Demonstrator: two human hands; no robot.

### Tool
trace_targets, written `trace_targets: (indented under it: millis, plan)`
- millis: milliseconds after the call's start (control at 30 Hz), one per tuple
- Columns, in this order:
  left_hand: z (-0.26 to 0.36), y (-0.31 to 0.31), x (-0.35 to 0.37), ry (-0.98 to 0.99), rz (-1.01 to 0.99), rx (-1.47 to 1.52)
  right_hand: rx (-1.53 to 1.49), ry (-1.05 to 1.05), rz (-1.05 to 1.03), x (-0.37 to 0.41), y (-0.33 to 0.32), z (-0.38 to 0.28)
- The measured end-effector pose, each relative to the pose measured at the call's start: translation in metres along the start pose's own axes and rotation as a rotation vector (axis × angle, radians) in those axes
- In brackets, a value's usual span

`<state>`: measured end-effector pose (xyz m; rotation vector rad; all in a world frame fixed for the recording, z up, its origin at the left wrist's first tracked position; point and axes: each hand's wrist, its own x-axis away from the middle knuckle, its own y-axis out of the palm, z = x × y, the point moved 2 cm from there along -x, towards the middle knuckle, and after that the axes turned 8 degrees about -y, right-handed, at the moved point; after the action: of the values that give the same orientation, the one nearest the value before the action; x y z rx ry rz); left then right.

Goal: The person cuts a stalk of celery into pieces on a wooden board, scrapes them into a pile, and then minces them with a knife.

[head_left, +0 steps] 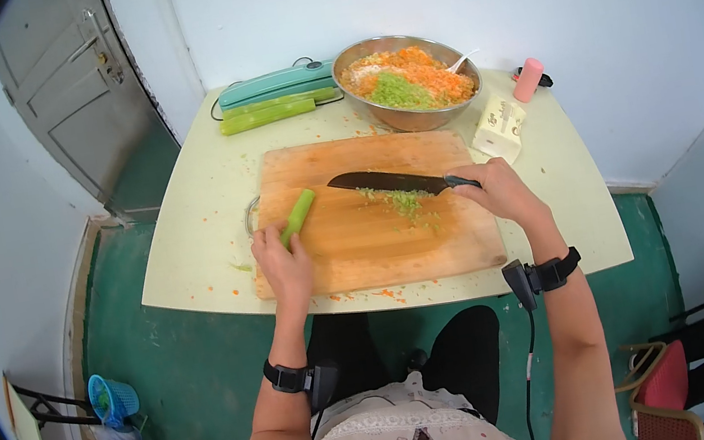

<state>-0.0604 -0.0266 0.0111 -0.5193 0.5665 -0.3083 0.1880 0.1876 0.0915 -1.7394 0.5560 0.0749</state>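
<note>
My left hand (278,256) is closed round the lower end of a green celery stalk (299,215), which slants up over the left side of a wooden cutting board (376,262). In my right hand (497,186) is the handle of a black kitchen knife (390,181). Its blade points left across the board, apart from the stalk. Along and below the blade lies chopped celery (405,203) in small green bits. How much of the stalk my left fingers cover cannot be seen.
Behind the board stands a large metal bowl (415,122) of chopped orange and green vegetables, with a white spoon handle. More celery stalks (268,117) lie beside a teal appliance (277,83). A tissue pack (499,129) and a pink bottle (529,80) are at the right.
</note>
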Motion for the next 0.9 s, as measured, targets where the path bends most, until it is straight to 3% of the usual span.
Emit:
trace_targets:
  millis: [233,900]
  plan:
    - [0.003,-0.002,0.001,0.003,-0.002,0.004,0.010,0.091,-0.072,0.002,-0.008,-0.014]
    - [0.003,-0.001,0.001,-0.005,-0.014,0.012,-0.034,0.085,-0.024,0.014,0.003,-0.009]
